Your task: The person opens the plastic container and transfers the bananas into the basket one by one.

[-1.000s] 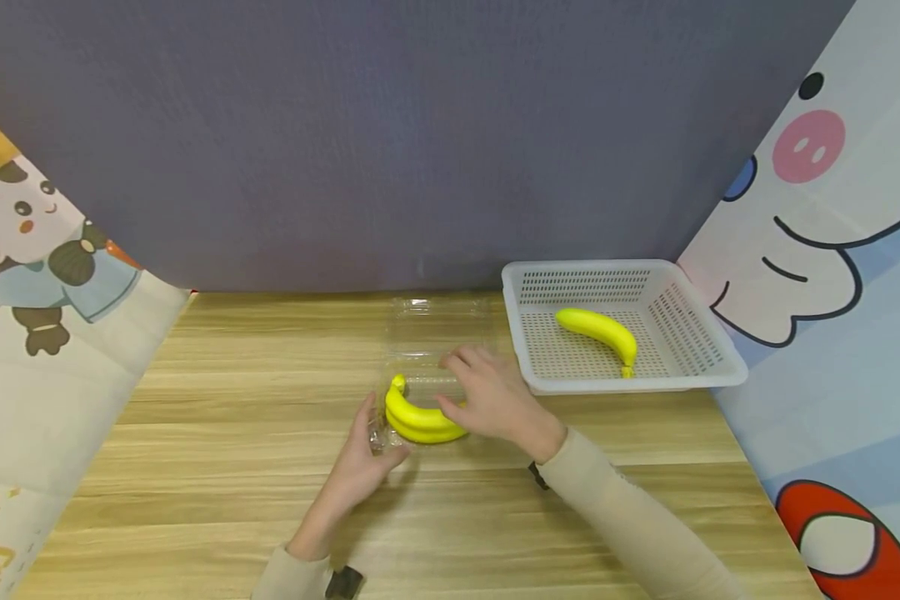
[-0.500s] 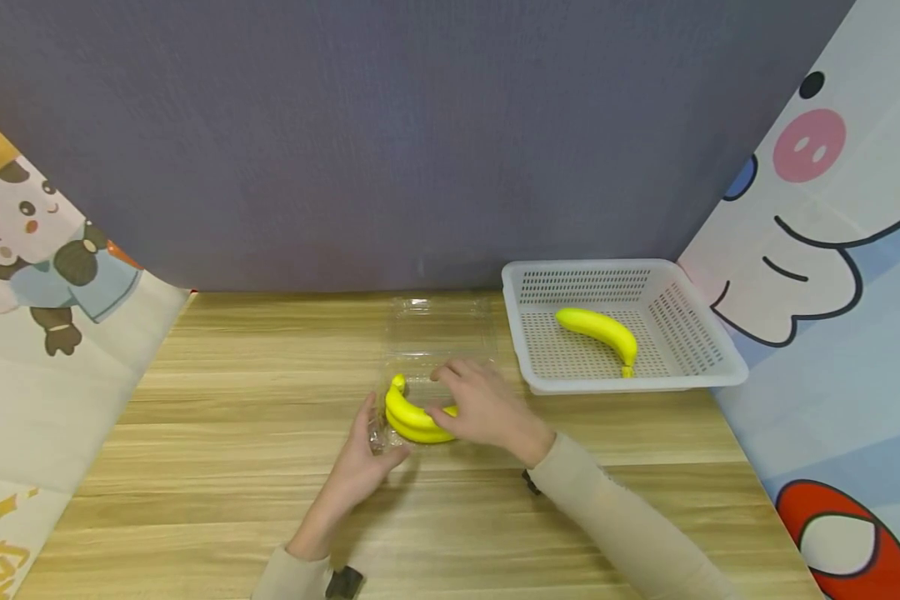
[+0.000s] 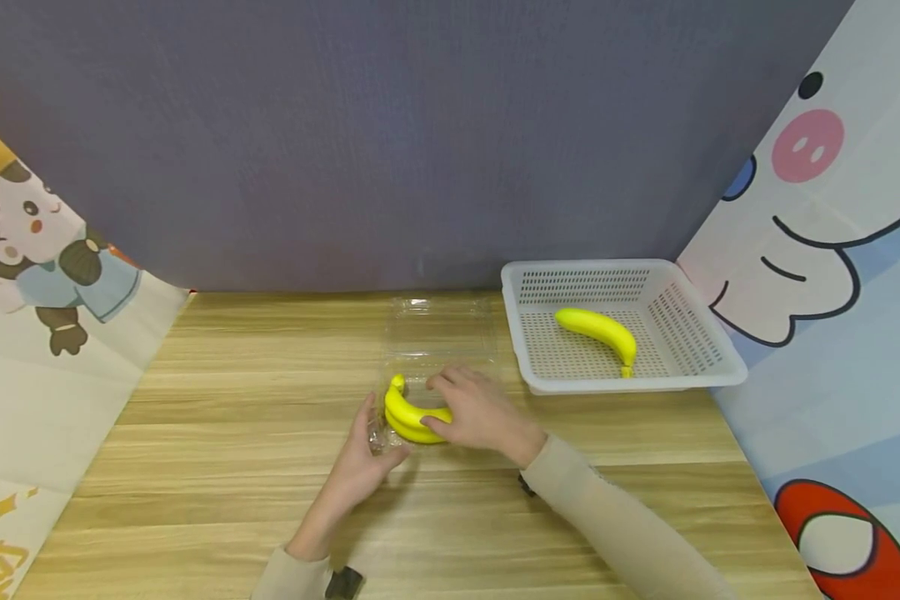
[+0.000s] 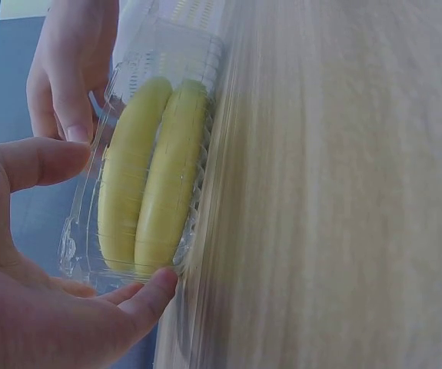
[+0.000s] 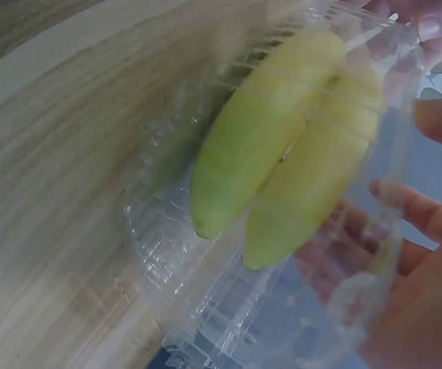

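Observation:
Two yellow bananas [image 3: 408, 421] lie side by side in the base of a clear plastic clamshell box [image 3: 438, 327], whose lid is folded back toward the wall. My left hand [image 3: 360, 462] holds the box at its near left corner, thumb along the front and fingers at the side. Over the bananas' right end reaches my right hand [image 3: 483, 417], its thumb on the front banana and its fingers loosely bent over the box. The left wrist view shows both bananas [image 4: 155, 181] through the clear wall. In the right wrist view, the right hand [image 5: 428, 254] has its fingers spread beside the box.
A white perforated plastic basket [image 3: 630, 385] stands at the back right, with one more banana [image 3: 600, 329] lying in it. Behind the wooden table [image 3: 232, 433] rises a dark grey panel [image 3: 390, 150]. Cartoon-printed walls flank both sides.
My right hand has moved left and slightly toward me along the bananas, covering more of their right end. The left hand, the box and the bananas stay in place.

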### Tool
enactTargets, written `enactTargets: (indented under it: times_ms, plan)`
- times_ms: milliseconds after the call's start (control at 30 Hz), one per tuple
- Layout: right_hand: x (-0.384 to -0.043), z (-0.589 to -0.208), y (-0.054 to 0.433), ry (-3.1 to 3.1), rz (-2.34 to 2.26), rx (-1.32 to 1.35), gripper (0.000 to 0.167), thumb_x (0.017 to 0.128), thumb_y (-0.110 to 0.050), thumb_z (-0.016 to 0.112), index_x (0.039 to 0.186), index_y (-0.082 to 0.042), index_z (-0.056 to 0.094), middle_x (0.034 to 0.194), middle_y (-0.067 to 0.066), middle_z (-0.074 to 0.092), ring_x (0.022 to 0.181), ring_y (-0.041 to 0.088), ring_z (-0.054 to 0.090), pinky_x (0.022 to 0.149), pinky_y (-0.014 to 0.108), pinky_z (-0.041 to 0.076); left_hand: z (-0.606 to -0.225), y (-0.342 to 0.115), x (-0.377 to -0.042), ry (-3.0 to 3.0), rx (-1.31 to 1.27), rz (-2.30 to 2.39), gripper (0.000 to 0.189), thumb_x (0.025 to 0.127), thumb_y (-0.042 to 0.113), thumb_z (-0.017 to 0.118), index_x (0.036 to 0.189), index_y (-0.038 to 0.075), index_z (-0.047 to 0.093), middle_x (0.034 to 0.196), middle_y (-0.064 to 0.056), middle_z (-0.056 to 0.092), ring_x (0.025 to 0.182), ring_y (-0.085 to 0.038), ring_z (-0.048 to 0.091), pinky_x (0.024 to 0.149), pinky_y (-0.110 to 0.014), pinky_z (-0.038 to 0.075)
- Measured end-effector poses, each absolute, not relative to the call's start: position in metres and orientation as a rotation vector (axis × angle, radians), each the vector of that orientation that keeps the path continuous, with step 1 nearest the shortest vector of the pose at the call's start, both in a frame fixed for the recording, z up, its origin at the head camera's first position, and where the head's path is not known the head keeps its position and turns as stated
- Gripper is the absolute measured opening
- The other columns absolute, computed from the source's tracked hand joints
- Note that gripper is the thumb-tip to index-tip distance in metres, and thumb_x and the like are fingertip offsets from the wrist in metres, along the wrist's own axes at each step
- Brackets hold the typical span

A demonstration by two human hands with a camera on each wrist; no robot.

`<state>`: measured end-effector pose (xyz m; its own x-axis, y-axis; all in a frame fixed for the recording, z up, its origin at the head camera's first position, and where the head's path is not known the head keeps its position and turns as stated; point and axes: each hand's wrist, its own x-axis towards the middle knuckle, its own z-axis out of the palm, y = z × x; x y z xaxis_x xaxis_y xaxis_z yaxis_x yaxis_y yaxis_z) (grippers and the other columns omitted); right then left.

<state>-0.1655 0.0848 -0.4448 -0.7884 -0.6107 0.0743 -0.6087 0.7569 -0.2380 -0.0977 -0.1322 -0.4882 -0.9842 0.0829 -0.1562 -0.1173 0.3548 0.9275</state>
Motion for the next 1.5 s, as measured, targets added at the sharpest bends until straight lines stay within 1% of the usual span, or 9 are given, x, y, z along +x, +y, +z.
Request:
enactTargets:
  times_ms: [233,367,433,600,867,1100,1367,1500]
  plan:
    - [-0.167,-0.450,0.080,2.905,-0.370,-1.005,0.058,0.093,-0.055,0.064,0.136,-0.017,0.061,0.134,0.004,0.061,0.126,0.029,0.057,0.099,0.051,0.053,-0.489,-0.133,-0.098,2.431,-0.033,1.695,0.106,0.087,0.020,0.078,0.163,0.006,0.006,0.158,-0.028,0.030,0.143,-0.049,0.034,0.111,-0.068,0.033]
    - [-0.168,-0.453,0.078,2.891,-0.384,-1.030,0.059,0.092,-0.055,0.065,0.137,-0.016,0.061,0.134,0.005,0.061,0.125,0.029,0.057,0.101,0.051,0.052,-0.490,-0.133,-0.098,2.431,-0.036,1.696,0.106,0.087,0.020,0.078,0.163,0.006,0.006,0.158,-0.028,0.030,0.142,-0.049,0.034,0.112,-0.067,0.033]
    - [-0.169,-0.455,0.078,2.889,-0.389,-1.050,0.059,0.092,-0.054,0.066,0.136,-0.015,0.062,0.132,0.005,0.062,0.123,0.028,0.058,0.101,0.049,0.052,-0.490,-0.133,-0.098,2.433,-0.032,1.698,0.106,0.086,0.020,0.078,0.163,0.006,0.006,0.158,-0.028,0.030,0.142,-0.049,0.034,0.112,-0.067,0.033]
    - [-0.169,-0.456,0.077,2.885,-0.394,-1.070,0.057,0.091,-0.052,0.069,0.134,-0.014,0.063,0.127,0.004,0.063,0.116,0.026,0.060,0.096,0.047,0.054,-0.489,-0.132,-0.097,2.433,-0.019,1.703,0.106,0.086,0.020,0.078,0.163,0.006,0.006,0.159,-0.029,0.028,0.143,-0.049,0.033,0.112,-0.067,0.032]
    - [-0.169,-0.457,0.080,2.885,-0.369,-1.006,0.059,0.091,-0.051,0.068,0.138,-0.016,0.060,0.135,0.006,0.061,0.125,0.030,0.057,0.105,0.051,0.049,-0.488,-0.133,-0.097,2.456,-0.023,1.685,0.106,0.086,0.019,0.078,0.162,0.005,0.007,0.159,-0.030,0.029,0.142,-0.050,0.035,0.112,-0.068,0.033]
    - [-0.170,-0.455,0.085,2.871,-0.375,-0.974,0.057,0.092,-0.046,0.069,0.139,-0.015,0.060,0.138,0.006,0.060,0.127,0.027,0.056,0.107,0.049,0.047,-0.489,-0.133,-0.097,2.449,-0.028,1.680,0.106,0.087,0.021,0.078,0.163,0.007,0.006,0.160,-0.029,0.026,0.143,-0.050,0.032,0.111,-0.068,0.033]
    - [-0.172,-0.456,0.083,2.848,-0.367,-1.000,0.055,0.091,-0.042,0.069,0.138,-0.015,0.061,0.134,0.005,0.061,0.122,0.026,0.057,0.104,0.047,0.049,-0.491,-0.133,-0.099,2.437,-0.027,1.681,0.106,0.087,0.023,0.078,0.163,0.008,0.006,0.160,-0.029,0.024,0.143,-0.051,0.031,0.110,-0.068,0.034]
    - [-0.174,-0.460,0.079,2.839,-0.344,-1.013,0.053,0.090,-0.042,0.070,0.136,-0.016,0.062,0.127,0.003,0.063,0.116,0.024,0.059,0.100,0.045,0.051,-0.491,-0.133,-0.099,2.438,-0.038,1.683,0.106,0.087,0.022,0.078,0.163,0.008,0.007,0.160,-0.030,0.024,0.143,-0.051,0.031,0.111,-0.067,0.034]
